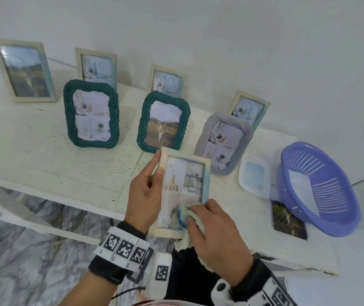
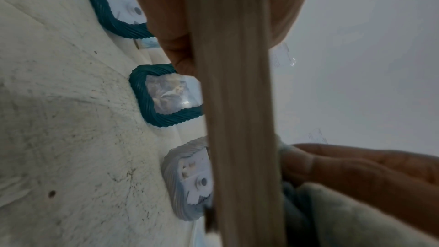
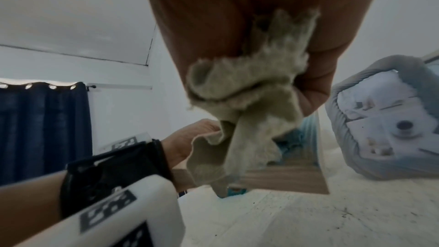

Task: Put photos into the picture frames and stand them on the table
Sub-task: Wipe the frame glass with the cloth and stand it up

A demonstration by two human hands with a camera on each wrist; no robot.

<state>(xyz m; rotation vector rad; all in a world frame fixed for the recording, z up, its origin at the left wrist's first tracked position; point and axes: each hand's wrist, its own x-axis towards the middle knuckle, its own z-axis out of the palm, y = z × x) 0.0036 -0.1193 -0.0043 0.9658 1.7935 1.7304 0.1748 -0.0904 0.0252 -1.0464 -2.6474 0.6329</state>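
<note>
A pale wooden picture frame (image 1: 184,186) with a photo behind its glass is held above the table's front edge. My left hand (image 1: 148,191) grips its left side, thumb on the front; the frame's edge (image 2: 237,100) fills the left wrist view. My right hand (image 1: 216,230) holds a small pale cloth (image 1: 191,215) bunched in its fingers and presses it on the lower glass; in the right wrist view the cloth (image 3: 247,97) hangs from the fingers. Several filled frames stand on the white table (image 1: 44,155): two green ones (image 1: 91,113) (image 1: 163,122), a grey one (image 1: 224,142) and pale ones behind.
A purple plastic basket (image 1: 317,186) lies tilted at the right with a loose cat photo (image 1: 288,219) in front of it. A small clear plastic piece (image 1: 254,176) lies between the basket and the grey frame. A wall rises behind the table.
</note>
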